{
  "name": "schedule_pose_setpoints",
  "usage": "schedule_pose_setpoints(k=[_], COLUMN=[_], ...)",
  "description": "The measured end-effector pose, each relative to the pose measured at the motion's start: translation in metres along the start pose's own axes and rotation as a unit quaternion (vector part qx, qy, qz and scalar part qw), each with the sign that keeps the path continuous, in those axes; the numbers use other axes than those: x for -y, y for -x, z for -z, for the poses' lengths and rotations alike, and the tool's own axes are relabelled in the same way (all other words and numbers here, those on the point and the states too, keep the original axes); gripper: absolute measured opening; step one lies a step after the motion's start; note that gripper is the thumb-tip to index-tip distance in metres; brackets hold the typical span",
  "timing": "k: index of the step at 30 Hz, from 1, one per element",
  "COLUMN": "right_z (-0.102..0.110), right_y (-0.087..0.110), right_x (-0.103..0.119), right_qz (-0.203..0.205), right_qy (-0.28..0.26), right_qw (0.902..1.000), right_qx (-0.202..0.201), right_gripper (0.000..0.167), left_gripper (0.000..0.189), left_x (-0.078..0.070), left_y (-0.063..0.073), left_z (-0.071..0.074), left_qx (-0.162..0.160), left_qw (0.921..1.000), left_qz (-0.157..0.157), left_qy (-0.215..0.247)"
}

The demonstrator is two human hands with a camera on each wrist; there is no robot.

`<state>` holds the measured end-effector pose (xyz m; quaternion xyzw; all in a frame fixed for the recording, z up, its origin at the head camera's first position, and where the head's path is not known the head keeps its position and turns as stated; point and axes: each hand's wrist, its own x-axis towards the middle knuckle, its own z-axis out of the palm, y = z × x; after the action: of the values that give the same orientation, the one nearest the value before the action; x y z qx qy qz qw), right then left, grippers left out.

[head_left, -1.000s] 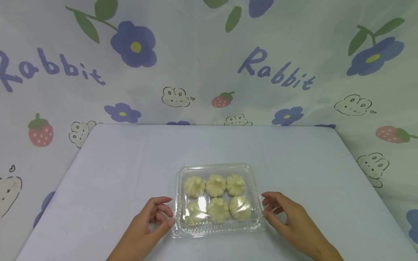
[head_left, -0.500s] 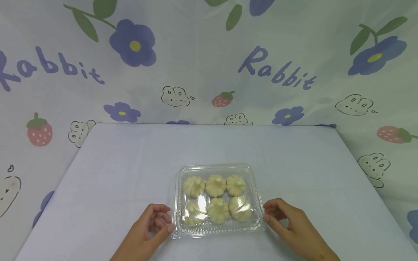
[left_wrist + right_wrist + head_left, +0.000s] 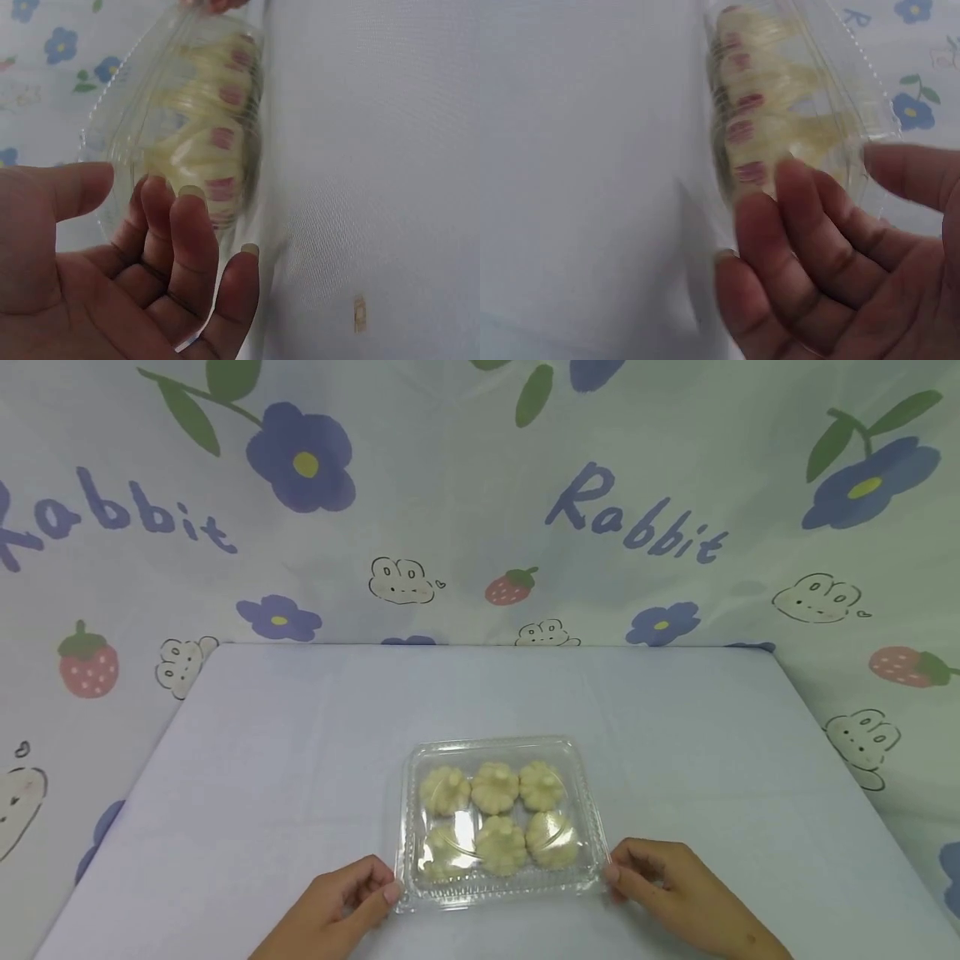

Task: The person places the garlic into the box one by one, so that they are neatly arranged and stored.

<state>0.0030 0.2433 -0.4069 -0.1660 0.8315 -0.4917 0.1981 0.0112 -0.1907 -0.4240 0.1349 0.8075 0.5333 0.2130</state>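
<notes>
A clear plastic clamshell box point(image 3: 491, 745) sits lidded near the front of the table. Several pale yellow, ridged, pumpkin-shaped buns point(image 3: 496, 787) lie in it in two rows. Seen side-on in the left wrist view, the buns point(image 3: 199, 154) have dark pink patches. My left hand point(image 3: 337, 897) holds the near left corner of the rim, thumb on top and fingers curled beneath. At the near right corner, my right hand point(image 3: 671, 885) grips the rim likewise. The right wrist view has the rim between the thumb and fingers of that hand point(image 3: 840, 255).
A white cloth covers the table point(image 3: 480, 693). Behind and to both sides hangs a curtain point(image 3: 465, 485) printed with flowers, strawberries, rabbits and lettering. A small tan mark point(image 3: 360, 313) shows on the white surface in the left wrist view.
Both hands have slid toward me along the box's sides, down to its near corners, and their fingers have drawn in closer to the rim. The box has hardly moved.
</notes>
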Motion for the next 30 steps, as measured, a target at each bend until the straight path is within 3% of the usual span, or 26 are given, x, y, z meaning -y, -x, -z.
schedule_pose_setpoints(k=[3,6,16,23,30], right_z=[0.0029,0.004,0.0041,0.0014,-0.0007], right_y=[-0.0011,-0.0025,-0.0058,-0.0062,-0.0059], right_x=[-0.0024,-0.0053,-0.0059,-0.0077,-0.0088], right_qz=[0.002,0.006,-0.019,-0.023,-0.033], right_qy=[-0.053,-0.089,-0.14,-0.173,-0.173], right_qw=[0.997,0.9923,0.9849,0.9793,0.9801], right_qx=[0.057,0.086,0.1,0.103,0.092], right_gripper=[0.018,0.021,0.025,0.027,0.028], left_gripper=[0.019,0.021,0.026,0.025,0.025], left_x=[0.0008,0.0014,-0.001,0.0001,0.0017], left_y=[-0.0001,-0.0008,-0.0002,-0.0006,-0.0015], left_z=[0.0,-0.0007,-0.0006,0.0006,0.0004], left_qx=[0.011,0.021,0.031,0.038,0.039], left_qw=[0.9998,0.9992,0.9991,0.9984,0.9981], left_qz=[-0.005,-0.013,-0.007,-0.02,-0.03], left_qy=[0.017,0.031,0.027,0.037,0.037])
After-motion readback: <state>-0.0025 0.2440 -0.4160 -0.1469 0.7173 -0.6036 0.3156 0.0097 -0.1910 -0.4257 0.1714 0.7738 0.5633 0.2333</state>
